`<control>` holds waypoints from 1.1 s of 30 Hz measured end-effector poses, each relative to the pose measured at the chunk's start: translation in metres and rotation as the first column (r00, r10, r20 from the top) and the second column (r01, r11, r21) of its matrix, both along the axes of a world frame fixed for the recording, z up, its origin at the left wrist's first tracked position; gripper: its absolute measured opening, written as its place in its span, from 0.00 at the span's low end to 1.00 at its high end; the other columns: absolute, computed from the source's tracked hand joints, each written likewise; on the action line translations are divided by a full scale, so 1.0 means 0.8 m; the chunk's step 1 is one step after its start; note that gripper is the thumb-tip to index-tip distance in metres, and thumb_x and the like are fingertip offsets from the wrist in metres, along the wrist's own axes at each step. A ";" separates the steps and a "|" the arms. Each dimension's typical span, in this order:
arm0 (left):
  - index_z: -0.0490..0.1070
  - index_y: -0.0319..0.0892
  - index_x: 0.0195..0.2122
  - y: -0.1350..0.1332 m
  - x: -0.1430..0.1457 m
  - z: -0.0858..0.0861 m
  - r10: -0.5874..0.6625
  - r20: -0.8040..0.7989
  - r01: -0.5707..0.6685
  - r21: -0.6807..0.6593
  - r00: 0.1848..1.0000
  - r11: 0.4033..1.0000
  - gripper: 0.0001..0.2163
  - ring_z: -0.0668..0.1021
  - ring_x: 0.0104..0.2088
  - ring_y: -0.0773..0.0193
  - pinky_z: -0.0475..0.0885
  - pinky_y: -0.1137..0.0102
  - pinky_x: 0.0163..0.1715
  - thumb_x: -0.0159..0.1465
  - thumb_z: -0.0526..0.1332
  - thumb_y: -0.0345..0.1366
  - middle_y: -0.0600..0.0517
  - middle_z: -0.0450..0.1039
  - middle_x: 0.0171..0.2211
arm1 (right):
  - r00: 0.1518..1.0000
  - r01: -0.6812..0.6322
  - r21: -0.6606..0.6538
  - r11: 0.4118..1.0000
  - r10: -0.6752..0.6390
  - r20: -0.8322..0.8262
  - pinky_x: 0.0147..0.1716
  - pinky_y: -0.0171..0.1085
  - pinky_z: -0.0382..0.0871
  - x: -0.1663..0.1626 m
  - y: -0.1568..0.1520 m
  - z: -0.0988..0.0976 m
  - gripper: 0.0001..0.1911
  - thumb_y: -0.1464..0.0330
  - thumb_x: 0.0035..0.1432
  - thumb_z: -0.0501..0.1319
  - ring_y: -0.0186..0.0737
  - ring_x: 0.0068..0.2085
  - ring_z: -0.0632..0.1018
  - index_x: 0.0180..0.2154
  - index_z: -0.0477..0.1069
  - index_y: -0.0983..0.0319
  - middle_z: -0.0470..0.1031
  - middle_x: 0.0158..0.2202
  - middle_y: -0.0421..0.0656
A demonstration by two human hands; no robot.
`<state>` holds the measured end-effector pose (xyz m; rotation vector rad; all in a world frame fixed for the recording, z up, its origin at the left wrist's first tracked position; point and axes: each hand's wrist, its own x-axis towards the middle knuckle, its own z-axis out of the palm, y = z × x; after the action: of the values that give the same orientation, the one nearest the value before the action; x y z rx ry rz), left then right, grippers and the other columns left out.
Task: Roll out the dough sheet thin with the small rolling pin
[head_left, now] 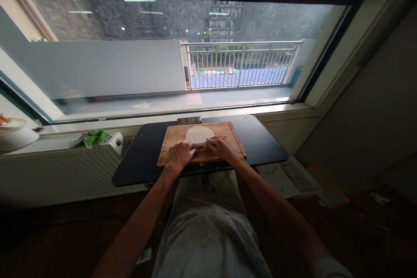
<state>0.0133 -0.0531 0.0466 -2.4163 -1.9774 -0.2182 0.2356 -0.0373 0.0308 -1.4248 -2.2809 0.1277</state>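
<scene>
A round, flat sheet of pale dough (199,133) lies on a wooden cutting board (174,134). Across the dough's near edge lies a short white roller (199,143) with red marking, its exact kind too small to make out. My left hand (181,153) is closed over the roller's left end, and my right hand (223,147) holds its right end with bent fingers. Both ends of the roller are hidden under the fingers.
The board rests on a small black table (260,139) with rounded corners, pushed up to a window sill. A shiny flat object (189,120) sits behind the board. At left, a green cloth (96,137) lies on a white radiator (65,173), near a white pot (16,135).
</scene>
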 end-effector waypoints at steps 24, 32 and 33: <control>0.76 0.41 0.67 0.013 -0.010 -0.013 -0.117 -0.132 0.119 0.007 0.984 0.993 0.18 0.83 0.63 0.50 0.75 0.61 0.67 0.79 0.58 0.31 0.37 0.82 0.61 | 0.979 0.009 -0.064 0.998 0.005 0.205 0.51 0.39 0.70 -0.026 0.003 0.019 0.16 0.56 0.73 0.73 0.52 0.53 0.86 0.51 0.85 0.63 0.89 0.52 0.53; 0.74 0.42 0.70 0.013 -0.012 -0.016 -0.151 -0.061 0.153 0.019 0.987 0.988 0.24 0.79 0.69 0.49 0.69 0.57 0.74 0.75 0.55 0.27 0.37 0.79 0.67 | 0.985 0.062 -0.050 0.997 -0.053 0.164 0.55 0.42 0.71 -0.035 -0.007 0.022 0.16 0.57 0.73 0.73 0.55 0.55 0.86 0.50 0.86 0.63 0.89 0.51 0.54; 0.74 0.42 0.70 0.012 -0.011 -0.016 -0.159 -0.066 0.161 0.022 0.985 0.987 0.25 0.80 0.68 0.50 0.68 0.56 0.75 0.74 0.55 0.26 0.37 0.80 0.66 | 0.984 0.067 -0.056 0.996 -0.057 0.167 0.55 0.42 0.71 -0.036 -0.008 0.023 0.16 0.57 0.73 0.73 0.55 0.54 0.86 0.50 0.86 0.63 0.90 0.50 0.54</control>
<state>0.0049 -0.0431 0.0337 -2.5326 -1.7440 -0.1663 0.2068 -0.0438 0.0496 -1.5903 -2.3796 0.0622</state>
